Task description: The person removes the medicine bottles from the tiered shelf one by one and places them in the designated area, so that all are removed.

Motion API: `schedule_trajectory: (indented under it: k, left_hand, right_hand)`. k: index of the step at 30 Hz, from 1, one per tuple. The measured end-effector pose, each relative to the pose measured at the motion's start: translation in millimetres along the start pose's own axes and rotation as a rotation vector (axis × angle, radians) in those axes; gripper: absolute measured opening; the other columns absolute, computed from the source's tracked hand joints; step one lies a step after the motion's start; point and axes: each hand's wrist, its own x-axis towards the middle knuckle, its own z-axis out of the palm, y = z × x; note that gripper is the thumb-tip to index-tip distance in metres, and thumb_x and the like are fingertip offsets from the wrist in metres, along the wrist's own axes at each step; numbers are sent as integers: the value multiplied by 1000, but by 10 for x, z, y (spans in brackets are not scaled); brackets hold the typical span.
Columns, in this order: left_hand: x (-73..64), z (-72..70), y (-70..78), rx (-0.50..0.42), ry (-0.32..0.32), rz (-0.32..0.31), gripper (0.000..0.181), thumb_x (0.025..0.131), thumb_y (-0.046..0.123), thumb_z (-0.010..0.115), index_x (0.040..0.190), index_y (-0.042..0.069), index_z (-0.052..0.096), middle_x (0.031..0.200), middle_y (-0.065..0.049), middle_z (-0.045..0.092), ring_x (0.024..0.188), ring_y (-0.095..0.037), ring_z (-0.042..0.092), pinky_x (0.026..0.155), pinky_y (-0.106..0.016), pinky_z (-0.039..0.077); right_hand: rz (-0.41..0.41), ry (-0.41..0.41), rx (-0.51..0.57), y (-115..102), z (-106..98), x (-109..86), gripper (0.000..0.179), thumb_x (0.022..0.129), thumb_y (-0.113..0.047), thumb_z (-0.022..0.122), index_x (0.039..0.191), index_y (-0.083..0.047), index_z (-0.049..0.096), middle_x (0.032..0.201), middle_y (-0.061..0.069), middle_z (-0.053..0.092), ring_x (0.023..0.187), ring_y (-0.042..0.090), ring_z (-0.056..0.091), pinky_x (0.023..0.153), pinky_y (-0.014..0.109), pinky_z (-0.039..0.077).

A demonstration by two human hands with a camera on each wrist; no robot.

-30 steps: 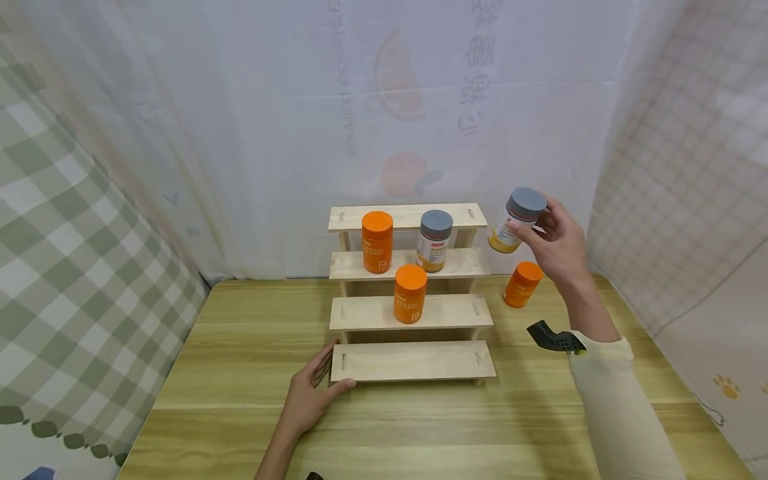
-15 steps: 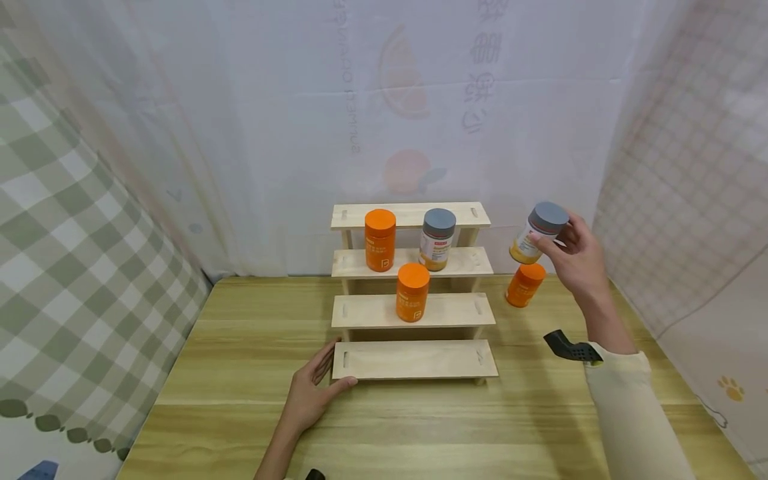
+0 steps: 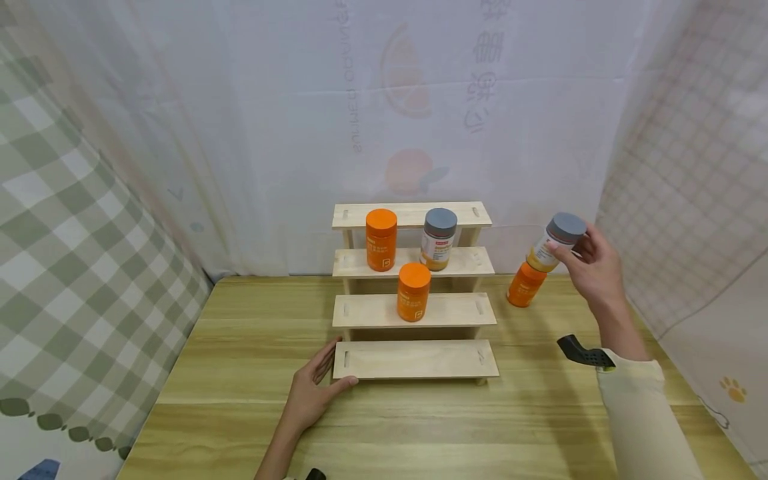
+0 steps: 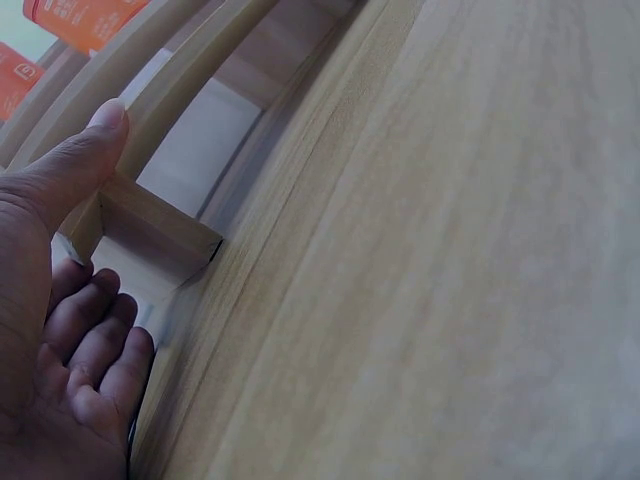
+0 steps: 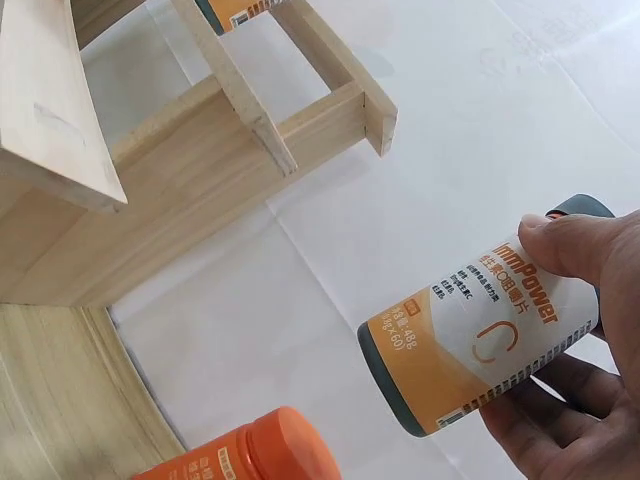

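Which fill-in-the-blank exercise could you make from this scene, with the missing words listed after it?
The wooden rack has ____ shelves. It bears ____ jars. The left hand is at the ____ end of the lowest shelf. The right hand holds a gray-lidded jar; the jar on the table beside the rack is colored ____.

Missing words: four; three; left; orange.

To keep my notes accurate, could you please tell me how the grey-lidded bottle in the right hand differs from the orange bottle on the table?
The grey-lidded bottle has white and yellow-orange sides, while the orange bottle is orange from top to bottom. The grey-lidded bottle is held up in the right hand, while the orange bottle stands on the table. Both are round, capped and printed with text.
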Motion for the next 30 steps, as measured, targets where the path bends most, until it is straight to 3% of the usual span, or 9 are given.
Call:
schedule_trajectory:
  k: [15, 21, 30]
  left_hand:
    - [-6, 6, 10, -6, 1, 0, 87, 78, 38, 90, 154, 27, 49, 157, 7, 48, 146, -14, 46, 121, -32, 42]
    - [-7, 11, 23, 1, 3, 6, 88, 78, 38, 90, 154, 25, 48, 158, 4, 48, 146, -17, 46, 120, -33, 43]
    - [-10, 6, 15, -1, 2, 0, 88, 79, 38, 90, 155, 23, 48, 158, 3, 48, 147, -20, 45, 121, -36, 42]
  right_hand:
    - [74, 35, -41, 342, -187, -32, 68, 97, -30, 72, 158, -26, 41, 117, -30, 54, 104, -12, 53, 83, -3, 44]
    - [108, 31, -55, 445, -252, -46, 69, 98, -32, 71, 159, -30, 39, 123, -26, 54, 105, -12, 51, 80, -4, 43]
    - [85, 23, -124, 633, -270, -56, 69, 99, -33, 69, 160, -27, 38, 132, -19, 55, 108, -15, 49, 82, -5, 43]
